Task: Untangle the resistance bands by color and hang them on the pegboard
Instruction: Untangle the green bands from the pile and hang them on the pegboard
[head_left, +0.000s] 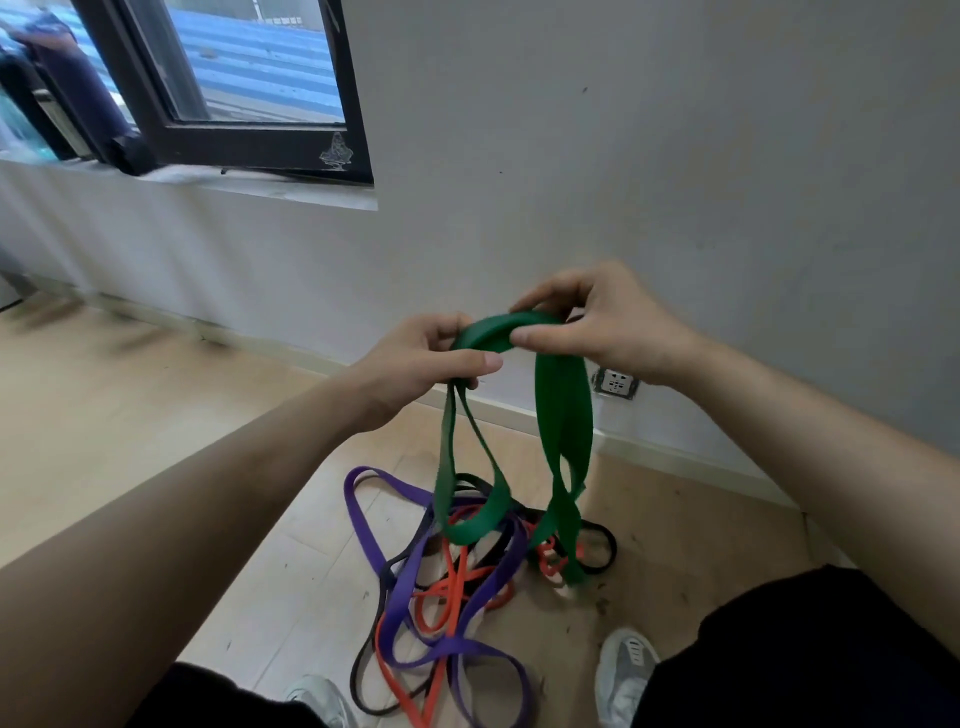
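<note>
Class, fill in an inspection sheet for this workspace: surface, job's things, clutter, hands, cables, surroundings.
Surface: pale wood-look floor.
Job's things: green band held up, hanging over a tangled pile of purple band, orange band and black band on the floor; pegboard not seen.
Clutter: small dark specks on the floor.
Hands: left hand and right hand both grip the green band's top loop.
Cables: nothing seen.
Surroundings: grey wall, window, wall socket, two pale shoes.

The green band (563, 415) looks like smooth, matt rubber. The floor (156, 415) looks like pale wood, scuffed.
</note>
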